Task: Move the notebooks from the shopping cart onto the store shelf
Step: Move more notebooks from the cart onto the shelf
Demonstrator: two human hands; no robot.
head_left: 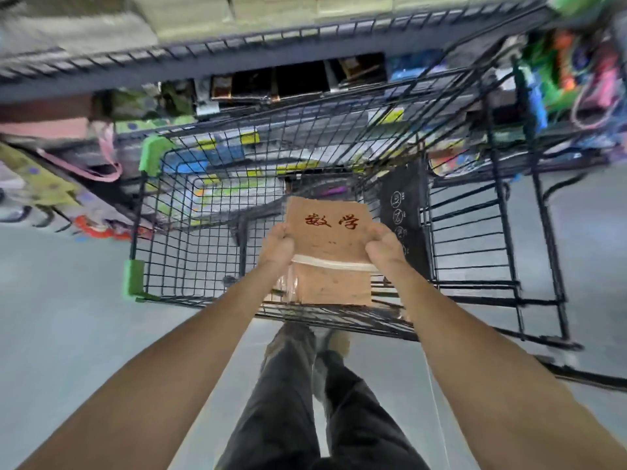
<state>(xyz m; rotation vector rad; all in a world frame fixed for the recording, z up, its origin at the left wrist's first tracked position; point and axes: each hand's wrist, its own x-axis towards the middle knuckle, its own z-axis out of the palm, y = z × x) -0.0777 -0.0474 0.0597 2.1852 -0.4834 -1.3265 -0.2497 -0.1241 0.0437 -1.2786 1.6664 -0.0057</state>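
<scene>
Notebooks: a brown-covered bundle of notebooks (pixel 327 239), with red characters on the top cover, is held in the air over the near end of the basket. It sits in the middle of the scene. How many are in the bundle cannot be told.
Wrapping: a white band (pixel 334 264) crosses the bundle from left to right. Clear film shows at the bundle's near left edge.
Left hand: the left hand (pixel 280 245) grasps the left edge of the bundle, thumb on the cover. Its fingers are curled beneath and hidden.
Right hand: the right hand (pixel 385 249) grasps the right edge in the same manner, thumb on top.
Shopping cart: the black wire shopping cart (pixel 190 232) stands directly below the bundle, with green corner guards (pixel 154 154) on its left side. A black panel (pixel 402 212) with round symbols hangs at the right of the basket.
Store shelf: the store shelf (pixel 237 52) runs across the far side, beyond the cart. Its goods are colourful but blurred.
Floor: the floor (pixel 61 300) is grey, on the left and near.
Person: dark trousers (pixel 281 401) show below the forearms.
</scene>
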